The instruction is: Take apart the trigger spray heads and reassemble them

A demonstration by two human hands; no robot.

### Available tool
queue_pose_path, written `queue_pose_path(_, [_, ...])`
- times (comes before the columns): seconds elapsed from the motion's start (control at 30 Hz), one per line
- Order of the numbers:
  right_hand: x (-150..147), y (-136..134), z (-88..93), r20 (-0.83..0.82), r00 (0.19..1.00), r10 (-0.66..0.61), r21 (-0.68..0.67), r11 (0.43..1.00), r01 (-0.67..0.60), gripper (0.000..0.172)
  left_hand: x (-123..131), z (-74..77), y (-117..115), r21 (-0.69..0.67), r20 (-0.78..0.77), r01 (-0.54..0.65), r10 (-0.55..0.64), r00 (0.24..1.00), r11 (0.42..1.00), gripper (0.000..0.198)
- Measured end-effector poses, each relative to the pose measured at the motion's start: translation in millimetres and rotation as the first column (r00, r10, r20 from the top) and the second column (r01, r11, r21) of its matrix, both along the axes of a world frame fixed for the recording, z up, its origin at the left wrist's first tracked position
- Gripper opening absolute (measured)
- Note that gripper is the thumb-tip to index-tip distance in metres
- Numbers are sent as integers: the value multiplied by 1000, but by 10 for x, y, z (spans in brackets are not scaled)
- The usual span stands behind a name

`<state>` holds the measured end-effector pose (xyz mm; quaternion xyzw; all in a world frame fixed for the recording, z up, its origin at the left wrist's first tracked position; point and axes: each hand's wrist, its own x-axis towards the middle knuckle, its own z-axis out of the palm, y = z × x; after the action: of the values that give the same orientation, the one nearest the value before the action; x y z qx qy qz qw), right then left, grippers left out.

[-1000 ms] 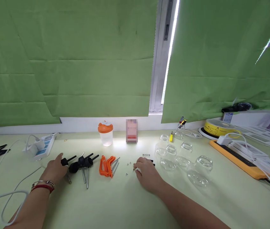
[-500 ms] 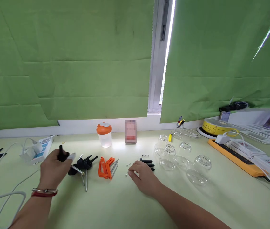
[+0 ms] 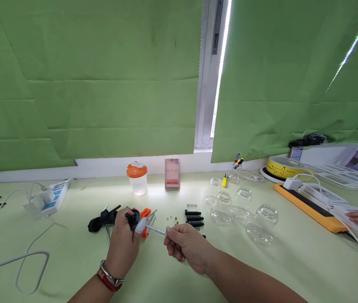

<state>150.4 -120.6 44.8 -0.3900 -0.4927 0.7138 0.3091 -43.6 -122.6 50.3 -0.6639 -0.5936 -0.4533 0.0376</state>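
One black part [image 3: 132, 220], held over the worktop [image 3: 160, 282], is clamped in the left hand [image 3: 124, 237]; the right hand [image 3: 190, 246] pinches the end of its metal rod [image 3: 156, 229]; orange pieces [image 3: 145, 212] lie just behind.

Black part [image 3: 132, 219] in left hand [image 3: 122, 236]; thin, straight silver rod [image 3: 157, 229] spanning across to right hand [image 3: 188, 244].

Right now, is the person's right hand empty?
No: the right hand pinches one end of a metal rod that runs toward the black part in the left hand.
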Motion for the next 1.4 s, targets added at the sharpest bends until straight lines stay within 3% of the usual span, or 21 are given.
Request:
queue_pose_path(0.13, [53, 67, -12, 124, 974, -190, 156, 973, 170, 33, -11, 25, -4, -93, -53, 54, -59, 997, 994, 24])
queue_pose_path(0.23, [122, 142, -13, 147, 937, -316, 414, 880, 232, 24, -9, 33, -8, -288, -50, 45, -62, 997, 956, 30])
queue_pose_path(0.3, [153, 177, -11, 111, 946, -304, 512, 834, 208, 22, -1, 35, -5, -339, -15, 19, -26, 1000, 941, 31])
queue_pose_path(0.47, [156, 207, -27, 172, 970, -174, 357, 928, 103, 43, 12, 41, 15, -353, 43, -16, 33, 999, 936, 33])
queue_pose_path(0.6, [150, 218, -41, 100, 980, -172, 301, 944, 135, 36, 15, 34, 19, -360, 38, -5, 20, 999, 933, 33])
queue_pose_path(0.7, [153, 226, -47, 92, 986, -136, 238, 965, 111, 40, 23, 31, 15, -371, 17, -11, 19, 1000, 928, 33])
queue_pose_path(0.83, [163, 239, -57, 55, 986, -158, 252, 958, 140, 32, 20, 28, 14, -392, -7, -14, 13, 1000, 920, 31])
queue_pose_path(1.2, [154, 291, -122, 80, 987, -139, 235, 965, 117, 32, 20, 29, 14, -423, -72, -38, 8, 997, 905, 33])
queue_pose_path(1.4, [149, 325, -163, -21, 977, -211, 323, 924, 207, 25, 34, 55, 31, -505, -17, -36, 32, 999, 862, 35])
